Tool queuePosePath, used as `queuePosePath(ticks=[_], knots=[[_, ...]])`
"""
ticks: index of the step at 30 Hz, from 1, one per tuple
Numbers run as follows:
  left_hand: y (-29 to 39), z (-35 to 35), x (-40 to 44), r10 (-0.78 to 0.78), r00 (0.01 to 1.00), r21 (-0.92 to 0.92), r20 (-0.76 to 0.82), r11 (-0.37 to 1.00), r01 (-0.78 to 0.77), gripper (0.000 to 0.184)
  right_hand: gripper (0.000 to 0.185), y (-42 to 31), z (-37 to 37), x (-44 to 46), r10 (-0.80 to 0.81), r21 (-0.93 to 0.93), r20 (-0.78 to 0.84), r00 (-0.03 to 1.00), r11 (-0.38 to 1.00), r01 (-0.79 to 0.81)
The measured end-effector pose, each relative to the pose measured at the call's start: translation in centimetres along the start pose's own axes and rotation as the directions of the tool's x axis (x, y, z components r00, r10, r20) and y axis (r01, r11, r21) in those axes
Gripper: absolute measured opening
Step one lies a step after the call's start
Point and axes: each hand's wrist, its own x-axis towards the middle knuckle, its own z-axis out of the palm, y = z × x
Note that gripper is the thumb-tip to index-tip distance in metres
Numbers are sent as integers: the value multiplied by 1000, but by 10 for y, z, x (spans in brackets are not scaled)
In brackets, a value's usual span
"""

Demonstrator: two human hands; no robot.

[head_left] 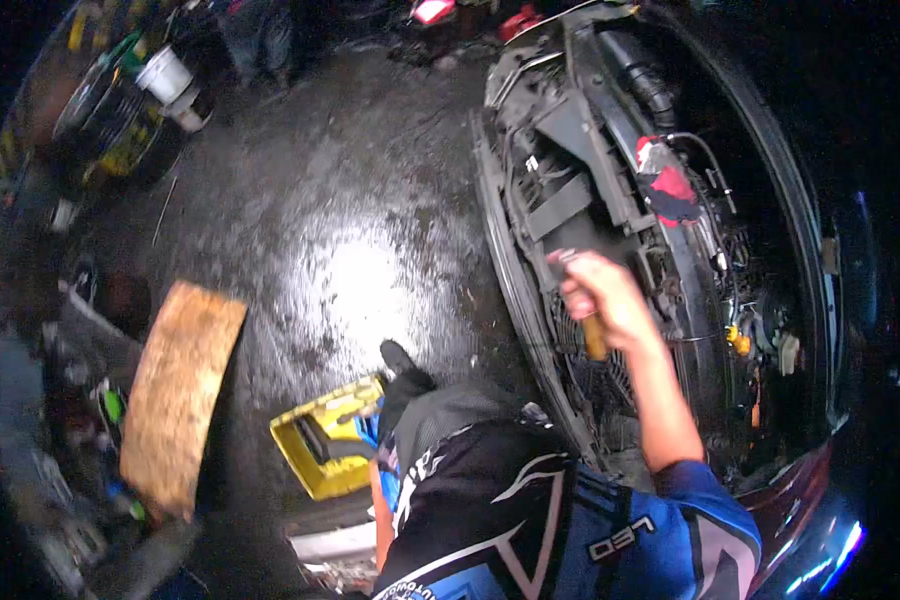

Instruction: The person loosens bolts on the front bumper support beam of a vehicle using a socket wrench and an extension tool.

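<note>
My right hand point(605, 300) is closed around a tool with an amber handle point(595, 338), held over the front of an open engine bay point(670, 290). The handle's end sticks out below my fist. Blur hides the kind of tool, and a small reddish bit shows near my thumb. My left arm point(381, 515) hangs down by my side, beside a yellow bin point(322, 485) on the floor. The fingers of my left hand are hidden. Something blue point(368, 430) lies at the bin's edge close to that arm, with a dark item inside the bin.
A red, white and black cloth point(670, 190) lies on the engine bay's front crossmember. A wooden board point(182, 400) is at the left, amid clutter. A white bucket point(165, 75) sits near a dark drum at the upper left. Another person's legs point(260, 40) show at the top.
</note>
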Motion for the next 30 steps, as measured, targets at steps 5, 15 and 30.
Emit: queuePosePath(ticks=[5,15,30], knots=[[92,-107,68,-80,987,39,-142,996,86,34,33,17,89,56,182,144,201,963,966,-213],[299,-179,295,-350,918,-190,186,904,383,29,41,14,94,135,116,142,-66,991,984,-106],[755,169,464,160,715,441,680,689,-574,32,35,-47,83,344,-103,106,-531,841,977,186]])
